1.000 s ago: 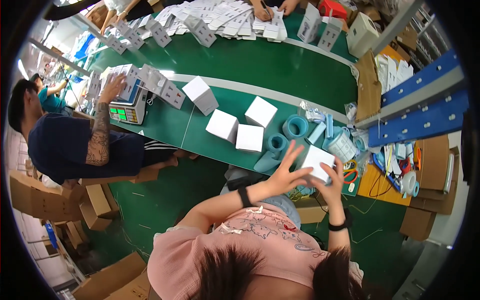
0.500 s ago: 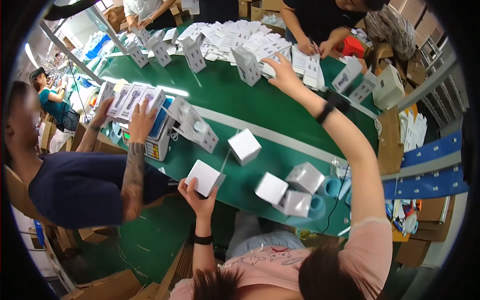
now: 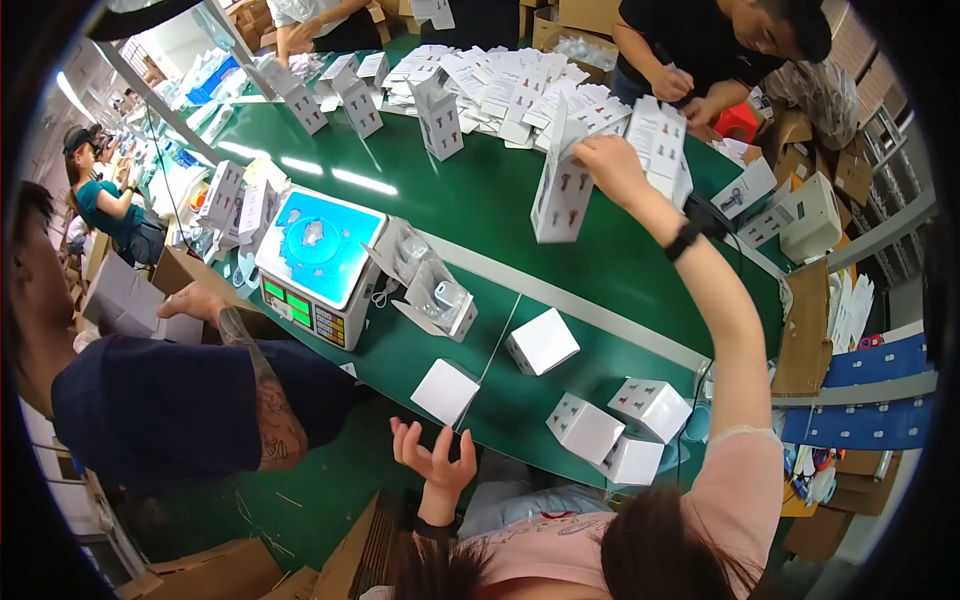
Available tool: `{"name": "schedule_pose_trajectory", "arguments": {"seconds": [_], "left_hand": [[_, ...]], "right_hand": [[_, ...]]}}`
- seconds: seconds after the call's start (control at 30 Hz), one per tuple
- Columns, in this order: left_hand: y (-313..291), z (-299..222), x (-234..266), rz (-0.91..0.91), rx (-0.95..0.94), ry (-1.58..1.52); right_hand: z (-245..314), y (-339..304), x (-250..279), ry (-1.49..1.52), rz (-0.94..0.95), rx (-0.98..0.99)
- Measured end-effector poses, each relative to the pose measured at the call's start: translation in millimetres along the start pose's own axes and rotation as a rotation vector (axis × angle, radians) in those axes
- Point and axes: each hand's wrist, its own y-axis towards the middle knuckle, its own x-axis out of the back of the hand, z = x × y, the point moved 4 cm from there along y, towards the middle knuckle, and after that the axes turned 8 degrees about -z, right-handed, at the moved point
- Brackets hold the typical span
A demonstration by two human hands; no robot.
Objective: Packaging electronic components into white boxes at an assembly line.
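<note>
My right hand (image 3: 613,168) is closed on the upper edge of a tall white printed carton (image 3: 563,200), which is tilted over the green table. Fingers spread and holding nothing, my left hand (image 3: 438,462) is just off the table's near edge. Right above its fingertips a closed white box (image 3: 445,391) rests on the table, apart from the hand as far as I can see. Another white box (image 3: 542,341) lies farther in. To its left an open carton (image 3: 437,300) shows clear plastic-wrapped parts inside.
A digital scale (image 3: 320,262) with a blue top stands at left, beside a co-worker in dark blue handling boxes. Several white boxes (image 3: 585,428) cluster at the near right. Flat printed cartons (image 3: 500,85) are piled at the back, where a co-worker in black holds a pen.
My left hand has let go of the white box, now on the table. My right hand has taken hold of a carton. The neighbour's boxes have left the scale.
</note>
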Motion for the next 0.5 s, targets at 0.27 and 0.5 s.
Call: {"name": "schedule_pose_trajectory", "arguments": {"seconds": [0.27,0.5], "left_hand": [[120,-70,3,-0.061,0.22,-0.623],[60,-35,29,0.061,0.743,-1.197]], "right_hand": [[145,39,215,0.549,-0.07,0.43],[88,109,133,1.146,-0.375,-0.173]]}}
